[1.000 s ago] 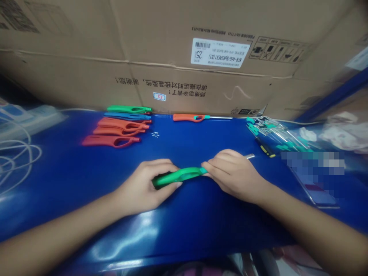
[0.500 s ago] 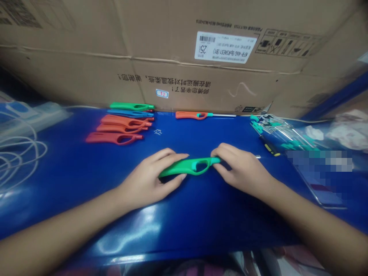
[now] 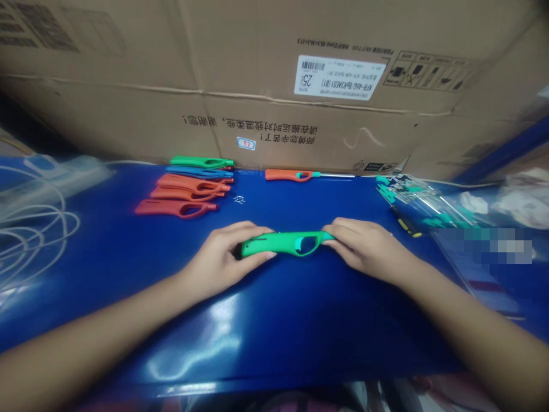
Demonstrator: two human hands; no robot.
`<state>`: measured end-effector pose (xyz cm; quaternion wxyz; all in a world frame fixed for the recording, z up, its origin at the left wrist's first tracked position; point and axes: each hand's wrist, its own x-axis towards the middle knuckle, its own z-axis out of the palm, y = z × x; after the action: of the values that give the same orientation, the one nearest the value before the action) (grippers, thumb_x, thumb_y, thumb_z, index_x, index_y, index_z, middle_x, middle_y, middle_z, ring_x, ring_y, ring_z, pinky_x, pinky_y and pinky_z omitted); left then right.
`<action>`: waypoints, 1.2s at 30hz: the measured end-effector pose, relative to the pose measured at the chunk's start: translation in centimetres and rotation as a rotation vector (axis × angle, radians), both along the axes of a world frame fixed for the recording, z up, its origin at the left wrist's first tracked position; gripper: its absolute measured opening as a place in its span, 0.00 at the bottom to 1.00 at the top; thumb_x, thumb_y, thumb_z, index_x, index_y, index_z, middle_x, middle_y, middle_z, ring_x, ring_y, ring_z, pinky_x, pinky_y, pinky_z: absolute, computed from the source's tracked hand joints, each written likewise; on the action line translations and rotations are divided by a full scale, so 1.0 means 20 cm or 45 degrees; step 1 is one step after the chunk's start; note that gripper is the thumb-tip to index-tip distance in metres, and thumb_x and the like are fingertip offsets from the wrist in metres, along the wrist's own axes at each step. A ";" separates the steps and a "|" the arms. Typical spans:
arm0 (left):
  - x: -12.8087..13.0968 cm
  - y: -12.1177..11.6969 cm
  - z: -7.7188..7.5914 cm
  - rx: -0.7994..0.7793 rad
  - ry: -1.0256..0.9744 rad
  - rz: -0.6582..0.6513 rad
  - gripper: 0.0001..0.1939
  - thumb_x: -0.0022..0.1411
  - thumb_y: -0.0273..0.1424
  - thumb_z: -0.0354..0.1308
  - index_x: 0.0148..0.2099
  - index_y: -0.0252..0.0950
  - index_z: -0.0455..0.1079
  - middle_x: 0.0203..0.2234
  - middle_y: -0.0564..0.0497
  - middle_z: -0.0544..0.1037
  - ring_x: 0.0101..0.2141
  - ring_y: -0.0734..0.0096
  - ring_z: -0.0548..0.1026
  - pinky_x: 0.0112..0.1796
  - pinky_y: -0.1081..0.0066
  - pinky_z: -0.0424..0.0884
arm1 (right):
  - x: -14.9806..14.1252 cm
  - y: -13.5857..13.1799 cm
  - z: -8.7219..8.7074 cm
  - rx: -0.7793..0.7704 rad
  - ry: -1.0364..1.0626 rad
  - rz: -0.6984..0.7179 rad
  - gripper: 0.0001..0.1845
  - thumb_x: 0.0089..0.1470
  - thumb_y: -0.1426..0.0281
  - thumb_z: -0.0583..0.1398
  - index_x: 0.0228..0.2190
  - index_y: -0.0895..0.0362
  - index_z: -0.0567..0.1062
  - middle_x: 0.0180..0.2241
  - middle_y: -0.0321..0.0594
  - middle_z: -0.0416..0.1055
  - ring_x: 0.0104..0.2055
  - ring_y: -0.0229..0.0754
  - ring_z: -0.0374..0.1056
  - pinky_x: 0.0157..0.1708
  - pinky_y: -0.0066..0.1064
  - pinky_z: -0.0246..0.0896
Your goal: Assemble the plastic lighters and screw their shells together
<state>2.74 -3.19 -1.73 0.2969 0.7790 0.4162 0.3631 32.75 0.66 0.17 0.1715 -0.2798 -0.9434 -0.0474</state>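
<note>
Over the blue table (image 3: 266, 326), near the middle of the view, have a green lighter body (image 3: 278, 244) held roughly level between both hands. With the left hand (image 3: 229, 252), gripping its rear end: fingers along the far side, thumb along the near side, closed to the width of the body. With the right hand (image 3: 364, 249), pinching the teal nose piece (image 3: 328, 236) at the front end, fingertips close together. Can't tell how much of that piece is inside the grip. Can see a teal trigger (image 3: 299, 245) in the loop of the green body, plus a narrow slot near the rear.

Beyond the left hand, can count a green handle (image 3: 195, 162), a blue handle (image 3: 193, 171), orange handles (image 3: 184, 186) and a red handle (image 3: 171, 208), lying side by side and partly overlapping. Just beside them, have small silvery pins (image 3: 239, 199) in a loose cluster. Further right, in front of the cardboard box (image 3: 249, 74), see an orange lighter (image 3: 281, 175) with a metal tube (image 3: 338, 175) pointing right.

Beyond the right hand, have a pile of teal parts and metal rods (image 3: 429, 200), with a black and yellow screwdriver (image 3: 405, 222) at its near edge. At far left, see a coiled white cable (image 3: 38, 234). At far right, crumpled white material (image 3: 525, 197), blurred.
</note>
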 end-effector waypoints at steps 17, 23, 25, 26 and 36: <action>0.00 0.00 -0.01 0.096 0.209 0.020 0.15 0.69 0.34 0.58 0.54 0.37 0.75 0.44 0.47 0.78 0.35 0.71 0.75 0.38 0.70 0.73 | 0.07 0.10 0.02 -0.423 -0.120 -0.225 0.10 0.65 0.64 0.56 0.35 0.56 0.73 0.34 0.41 0.70 0.35 0.43 0.66 0.37 0.34 0.59; -0.01 0.01 0.00 0.255 0.374 0.032 0.14 0.71 0.35 0.54 0.54 0.38 0.75 0.46 0.46 0.78 0.45 0.62 0.73 0.48 0.61 0.71 | 0.14 0.13 0.11 -0.318 -0.105 -0.374 0.16 0.63 0.57 0.57 0.43 0.55 0.76 0.42 0.45 0.76 0.47 0.49 0.71 0.49 0.42 0.60; 0.00 0.00 0.00 0.251 0.382 0.032 0.15 0.71 0.36 0.55 0.54 0.38 0.74 0.46 0.46 0.78 0.45 0.61 0.73 0.47 0.60 0.72 | 0.19 0.15 0.13 -0.216 -0.264 -0.797 0.19 0.64 0.58 0.54 0.45 0.57 0.75 0.47 0.52 0.74 0.52 0.56 0.69 0.51 0.46 0.60; 0.00 0.00 0.00 0.251 0.388 0.035 0.16 0.70 0.38 0.56 0.55 0.38 0.74 0.47 0.45 0.78 0.45 0.60 0.73 0.47 0.60 0.72 | 0.22 0.17 0.14 -0.214 -0.366 -1.041 0.20 0.63 0.59 0.54 0.48 0.60 0.73 0.50 0.56 0.73 0.54 0.60 0.68 0.50 0.48 0.61; -0.02 0.03 -0.01 0.229 0.401 -0.024 0.17 0.68 0.37 0.58 0.55 0.36 0.74 0.45 0.45 0.78 0.44 0.58 0.73 0.47 0.58 0.72 | 0.36 0.21 0.17 -0.683 -0.637 -1.522 0.22 0.59 0.66 0.56 0.52 0.65 0.70 0.50 0.62 0.75 0.50 0.59 0.74 0.41 0.41 0.66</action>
<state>2.38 -2.61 -1.91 0.1606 0.8535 0.4161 0.2695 39.94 4.93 3.49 -0.1814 -0.7640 -0.6181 0.0378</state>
